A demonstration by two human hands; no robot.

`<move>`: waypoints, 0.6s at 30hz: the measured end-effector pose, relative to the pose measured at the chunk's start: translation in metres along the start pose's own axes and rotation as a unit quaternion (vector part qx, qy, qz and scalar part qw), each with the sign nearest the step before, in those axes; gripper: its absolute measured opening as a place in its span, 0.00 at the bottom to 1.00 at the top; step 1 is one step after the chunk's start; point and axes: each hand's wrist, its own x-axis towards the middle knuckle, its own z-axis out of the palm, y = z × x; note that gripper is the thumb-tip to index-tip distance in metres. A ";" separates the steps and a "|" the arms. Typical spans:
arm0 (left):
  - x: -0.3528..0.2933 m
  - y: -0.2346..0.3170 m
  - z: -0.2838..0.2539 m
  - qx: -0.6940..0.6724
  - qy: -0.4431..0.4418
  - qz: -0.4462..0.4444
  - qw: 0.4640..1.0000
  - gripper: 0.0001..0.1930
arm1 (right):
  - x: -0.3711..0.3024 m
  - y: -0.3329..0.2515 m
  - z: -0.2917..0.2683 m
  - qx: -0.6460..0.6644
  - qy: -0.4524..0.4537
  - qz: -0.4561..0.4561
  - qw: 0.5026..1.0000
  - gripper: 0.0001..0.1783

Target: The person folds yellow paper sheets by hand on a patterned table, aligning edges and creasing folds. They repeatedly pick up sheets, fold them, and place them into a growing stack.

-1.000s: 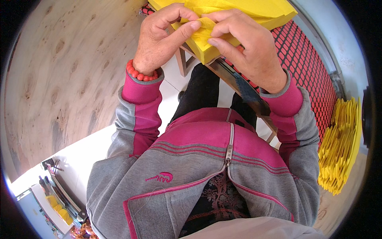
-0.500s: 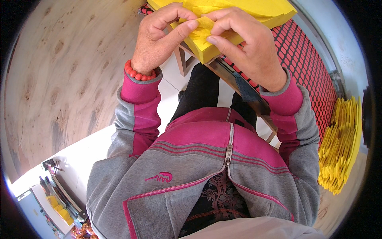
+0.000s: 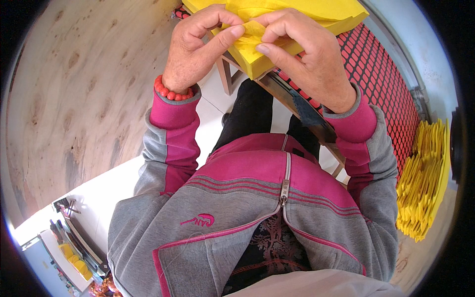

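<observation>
At the top of the view, both hands pinch a small folded piece of yellow paper (image 3: 255, 28) above a thick yellow paper stack (image 3: 260, 65). My left hand (image 3: 195, 49), with red beads at its wrist, grips the piece's left side between thumb and index finger. From the other side, my right hand (image 3: 309, 54) has its fingers curled on the paper, its thumb tip just below. The fingers partly cover the piece, so its full shape is hidden. The stack's near corner points toward me, between the two wrists.
A pale wooden board (image 3: 74, 99) fills the left. A red and black patterned mat (image 3: 381, 64) covers the bench at right. Several folded yellow papers (image 3: 420, 183) stand bunched at the far right. A wooden stool leg (image 3: 225, 76) shows below the stack.
</observation>
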 end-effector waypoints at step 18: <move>0.000 0.001 0.001 0.000 0.004 -0.003 1.000 0.04 | -0.001 0.000 -0.002 0.025 -0.006 0.015 1.000 0.05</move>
